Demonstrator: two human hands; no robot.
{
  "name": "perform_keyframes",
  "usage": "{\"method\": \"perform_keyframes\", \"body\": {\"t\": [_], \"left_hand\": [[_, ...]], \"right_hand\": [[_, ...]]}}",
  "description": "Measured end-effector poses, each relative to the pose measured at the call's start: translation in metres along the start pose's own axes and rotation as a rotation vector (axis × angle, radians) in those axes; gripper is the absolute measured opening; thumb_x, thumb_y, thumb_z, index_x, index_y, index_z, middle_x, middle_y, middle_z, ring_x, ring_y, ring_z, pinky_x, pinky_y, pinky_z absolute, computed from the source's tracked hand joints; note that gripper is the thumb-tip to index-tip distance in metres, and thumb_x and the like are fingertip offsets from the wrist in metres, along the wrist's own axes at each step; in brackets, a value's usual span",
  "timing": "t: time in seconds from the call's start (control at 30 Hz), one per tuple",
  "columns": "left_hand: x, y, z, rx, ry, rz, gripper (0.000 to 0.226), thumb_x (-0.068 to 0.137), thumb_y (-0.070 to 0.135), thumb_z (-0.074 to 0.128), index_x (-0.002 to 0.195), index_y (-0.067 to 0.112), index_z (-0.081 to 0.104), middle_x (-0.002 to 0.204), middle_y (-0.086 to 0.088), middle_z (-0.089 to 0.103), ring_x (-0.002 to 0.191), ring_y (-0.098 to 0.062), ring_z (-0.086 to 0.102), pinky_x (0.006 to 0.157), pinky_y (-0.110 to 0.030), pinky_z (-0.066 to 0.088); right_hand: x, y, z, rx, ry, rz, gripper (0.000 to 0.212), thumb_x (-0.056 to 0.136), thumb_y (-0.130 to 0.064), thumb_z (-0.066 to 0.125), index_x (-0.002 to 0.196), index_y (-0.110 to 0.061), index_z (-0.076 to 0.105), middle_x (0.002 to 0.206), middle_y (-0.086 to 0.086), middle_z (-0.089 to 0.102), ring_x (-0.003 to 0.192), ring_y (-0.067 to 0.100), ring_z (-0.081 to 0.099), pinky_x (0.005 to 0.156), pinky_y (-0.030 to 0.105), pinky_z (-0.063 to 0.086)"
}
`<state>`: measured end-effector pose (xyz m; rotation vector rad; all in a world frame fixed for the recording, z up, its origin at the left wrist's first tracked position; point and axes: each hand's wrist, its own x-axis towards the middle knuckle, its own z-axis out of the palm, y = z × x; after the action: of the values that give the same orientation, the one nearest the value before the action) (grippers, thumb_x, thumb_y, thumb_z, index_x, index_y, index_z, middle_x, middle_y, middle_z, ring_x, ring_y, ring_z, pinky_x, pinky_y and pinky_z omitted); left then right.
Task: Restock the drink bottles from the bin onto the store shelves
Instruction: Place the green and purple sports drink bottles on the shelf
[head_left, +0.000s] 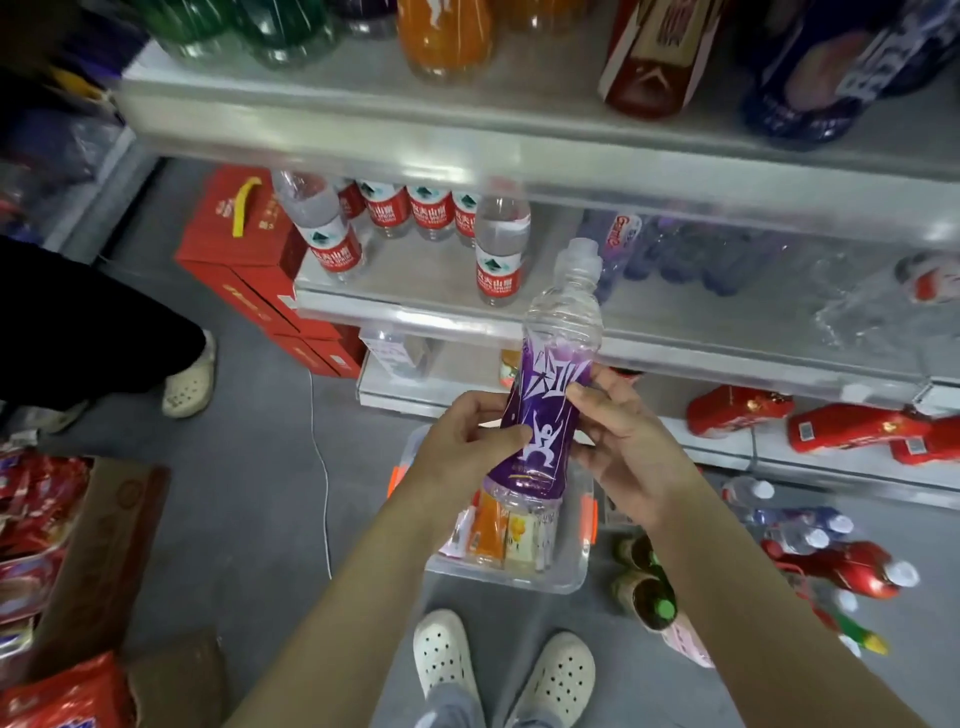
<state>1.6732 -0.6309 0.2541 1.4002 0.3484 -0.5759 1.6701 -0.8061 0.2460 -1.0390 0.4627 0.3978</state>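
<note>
While left hand at 9 o'clock and right hand at 3 o'clock both clamp its label, purple-label bottle sits near upright at centre, cap toward 12. Clear bin on floor right under it, 6 o'clock. Red-label water bottles on shelf, 11 o'clock.

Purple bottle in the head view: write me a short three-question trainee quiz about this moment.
1. True or false: the left hand and the right hand both hold the purple bottle.
2. The clear bin sits: A) on the floor, B) on the top shelf, C) on a cart.
3. Fill in: the water bottles on the shelf have ___ labels.
Key: 1 true; 2 A; 3 red.
</note>
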Motion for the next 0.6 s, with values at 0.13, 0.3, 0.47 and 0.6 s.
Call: {"method": "perform_keyframes", "body": {"t": [0.13, 0.3, 0.47, 0.6], "left_hand": [[-0.018, 0.012, 0.002, 0.023, 0.018, -0.020, 0.020, 0.087, 0.004, 0.067, 0.103, 0.015, 0.063, 0.099, -0.003, 0.070, 0.089, -0.019, 0.069, 0.066, -0.021, 0.054], [-0.047, 0.024, 0.000, 0.022, -0.007, -0.013, 0.020, 0.086, -0.003, 0.065, 0.101, 0.010, 0.060, 0.094, -0.003, 0.070, 0.074, -0.006, 0.069, 0.062, -0.018, 0.052], [-0.069, 0.041, -0.001, 0.015, 0.009, 0.017, 0.023, 0.085, -0.005, 0.066, 0.102, 0.010, 0.060, 0.097, -0.004, 0.070, 0.073, -0.004, 0.068, 0.063, -0.018, 0.052], [-0.098, 0.068, 0.007, 0.001, 0.004, 0.044, 0.023, 0.086, -0.003, 0.065, 0.105, 0.010, 0.060, 0.094, -0.003, 0.070, 0.072, -0.004, 0.069, 0.062, -0.018, 0.053]], "right_hand": [[-0.014, -0.009, 0.010, -0.036, 0.003, 0.011, 0.048, 0.085, -0.018, 0.070, 0.131, -0.014, 0.057, 0.123, 0.014, 0.067, 0.103, 0.021, 0.067, 0.082, 0.037, 0.052], [-0.037, -0.020, 0.022, -0.054, -0.025, 0.029, 0.054, 0.081, -0.019, 0.077, 0.130, -0.014, 0.057, 0.122, 0.016, 0.067, 0.104, 0.026, 0.068, 0.083, 0.037, 0.053], [-0.060, -0.041, 0.041, -0.076, -0.039, 0.008, 0.057, 0.073, -0.017, 0.076, 0.126, -0.010, 0.058, 0.119, 0.017, 0.068, 0.105, 0.028, 0.069, 0.080, 0.036, 0.057], [-0.089, -0.067, 0.059, -0.074, -0.019, -0.032, 0.050, 0.075, -0.013, 0.076, 0.122, -0.010, 0.061, 0.116, 0.016, 0.069, 0.100, 0.024, 0.070, 0.080, 0.036, 0.056]]}}
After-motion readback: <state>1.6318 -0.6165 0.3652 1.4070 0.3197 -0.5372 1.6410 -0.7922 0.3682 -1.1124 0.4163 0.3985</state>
